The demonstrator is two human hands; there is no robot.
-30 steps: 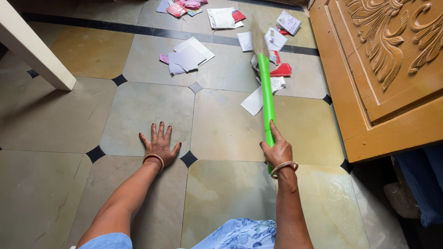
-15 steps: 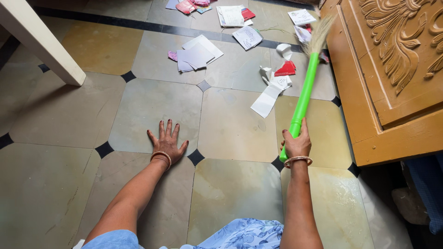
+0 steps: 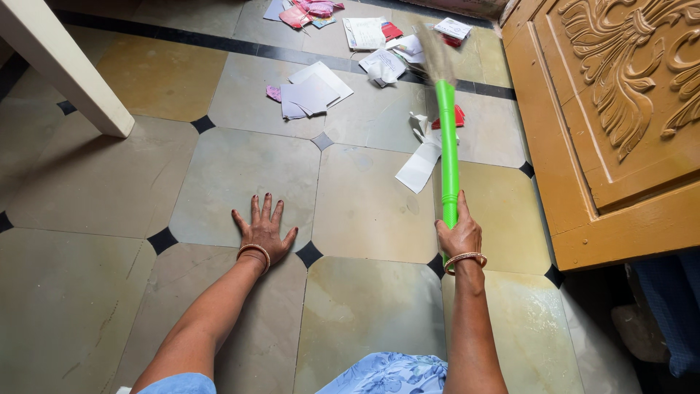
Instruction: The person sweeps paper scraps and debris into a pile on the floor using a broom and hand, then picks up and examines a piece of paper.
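Note:
My right hand [image 3: 459, 235] grips the lower end of a broom with a bright green handle [image 3: 448, 146]. Its straw bristles [image 3: 434, 51] reach out over scattered paper scraps [image 3: 394, 55] on the tiled floor. My left hand [image 3: 263, 227] lies flat on the floor, fingers spread, holding nothing. A white paper strip [image 3: 418, 166] and a red scrap [image 3: 458, 115] lie beside the handle.
A carved wooden door [image 3: 620, 109] stands at the right. A white table leg [image 3: 62, 66] slants at the upper left. Grey and white sheets [image 3: 312, 91] lie mid-floor; pink and red papers [image 3: 310, 9] lie along the far edge. Blue cloth [image 3: 667, 306] sits at the lower right.
The broom swung right toward the door, then back left to point straight ahead, pushing some papers along. My left hand stayed flat on the floor.

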